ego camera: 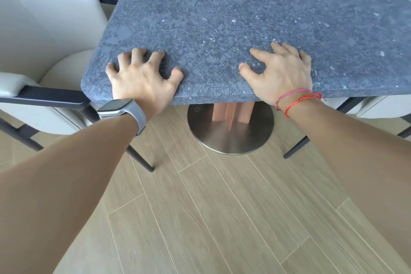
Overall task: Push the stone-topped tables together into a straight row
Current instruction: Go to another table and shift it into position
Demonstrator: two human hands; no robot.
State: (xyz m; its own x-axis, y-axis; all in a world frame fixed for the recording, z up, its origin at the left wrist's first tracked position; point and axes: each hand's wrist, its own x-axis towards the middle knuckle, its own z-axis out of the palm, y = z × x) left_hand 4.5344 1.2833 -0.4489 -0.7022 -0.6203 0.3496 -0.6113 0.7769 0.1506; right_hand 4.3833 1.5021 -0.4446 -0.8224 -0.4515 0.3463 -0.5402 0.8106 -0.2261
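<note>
The left hand point(140, 83) presses the stone-topped table point(222, 18), fingers point(155, 58) splayed and arched; the right hand point(282, 73) lies spread, flatter.

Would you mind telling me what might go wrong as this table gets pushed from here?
The left chair's armrest sits right by the near corner of the table top, so a push may snag that chair. The top stands on one pedestal with a round base; pushing at the edge might rock it or scrape the floor. The left hand and right hand only press on top, so they could slip.
</note>
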